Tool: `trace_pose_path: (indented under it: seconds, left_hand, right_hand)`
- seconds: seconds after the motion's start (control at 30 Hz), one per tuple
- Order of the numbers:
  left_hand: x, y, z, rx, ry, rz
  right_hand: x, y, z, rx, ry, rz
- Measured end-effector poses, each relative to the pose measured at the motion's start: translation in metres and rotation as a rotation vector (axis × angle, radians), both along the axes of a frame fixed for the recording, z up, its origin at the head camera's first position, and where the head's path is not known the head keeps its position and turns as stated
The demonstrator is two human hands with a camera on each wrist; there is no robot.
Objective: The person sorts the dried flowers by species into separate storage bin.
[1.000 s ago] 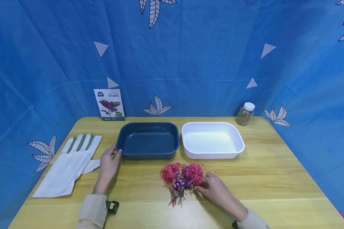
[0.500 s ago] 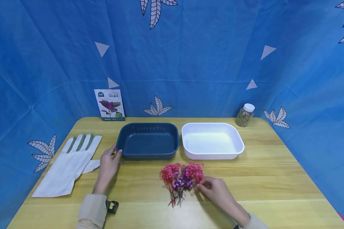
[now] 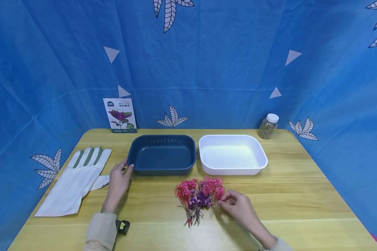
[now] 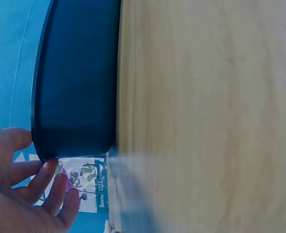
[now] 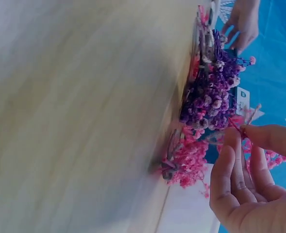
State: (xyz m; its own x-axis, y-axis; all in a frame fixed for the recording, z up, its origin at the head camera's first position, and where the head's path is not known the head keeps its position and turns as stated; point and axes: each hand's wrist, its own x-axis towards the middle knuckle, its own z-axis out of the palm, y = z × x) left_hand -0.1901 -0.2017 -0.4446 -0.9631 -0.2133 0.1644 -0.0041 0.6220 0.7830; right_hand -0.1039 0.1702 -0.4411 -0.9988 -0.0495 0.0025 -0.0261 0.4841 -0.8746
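In the head view my left hand [image 3: 118,179] holds the left front corner of a dark blue plastic basin [image 3: 163,172], thumb and fingers at its rim. The left wrist view shows these fingertips against the basin wall [image 4: 77,87]. My right hand [image 3: 240,207] is at the right side of a bunch of dried flowers [image 3: 201,200], pink at both sides and purple in the middle, lying on the table. Between thumb and index finger the right hand [image 5: 259,179] pinches a thin pink flower stem [image 5: 236,127]; its blossoms are partly hidden behind the fingers.
A white basin [image 3: 232,171] stands right of the blue one. White gloves [image 3: 69,190] with green finger strips lie at the left. A seed packet [image 3: 120,115] leans on the blue cloth at the back; a white-capped jar [image 3: 268,127] stands back right.
My right hand has shifted slightly right and up, pulling the pinched pink stem a little out from the bunch's right side. The left hand and the blue basin stay put.
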Motion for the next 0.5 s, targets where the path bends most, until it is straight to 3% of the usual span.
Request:
trace_pose_path:
  seconds: [0.5]
  left_hand:
    - [-0.0001,-0.0001,0.0017,-0.003,-0.015,-0.004]
  right_hand:
    - [-0.0026,-0.0023,0.0062,-0.195,-0.076,-0.079]
